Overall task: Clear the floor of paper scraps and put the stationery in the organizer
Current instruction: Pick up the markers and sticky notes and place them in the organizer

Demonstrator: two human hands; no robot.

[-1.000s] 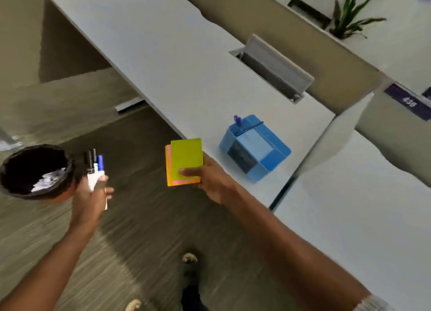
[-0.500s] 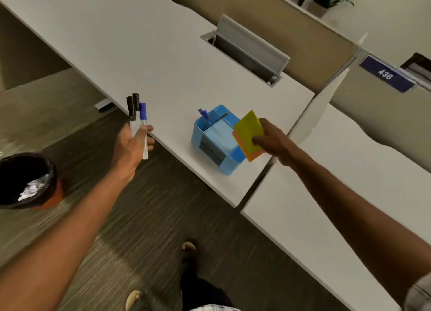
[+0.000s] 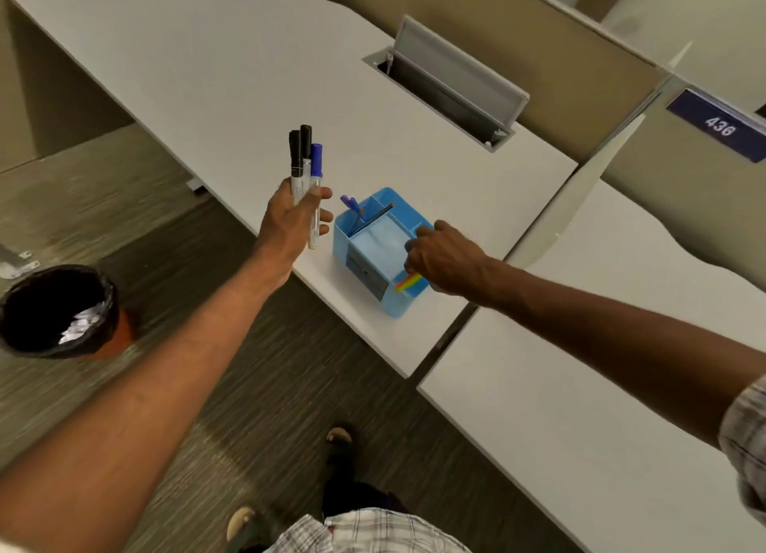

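Right hand (image 3: 445,258) lowers bright sticky notes (image 3: 408,282) into the blue plastic organizer (image 3: 364,268); left hand (image 3: 292,221) grips three markers (image 3: 306,158), not yet stowed.

light blue organizer (image 3: 364,262), black and blue-capped markers (image 3: 304,158), orange-yellow-green sticky notes (image 3: 408,282), white desk (image 3: 207,67), plaid shirt (image 3: 364,532)

"436" on blue partition sign (image 3: 719,126)

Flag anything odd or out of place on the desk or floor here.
Nothing looks spilled or damaged. The blue organizer sits skewed near the desk front edge, and the cable hatch lid stands open. The visible floor has no scraps; crumpled paper is in the bin.
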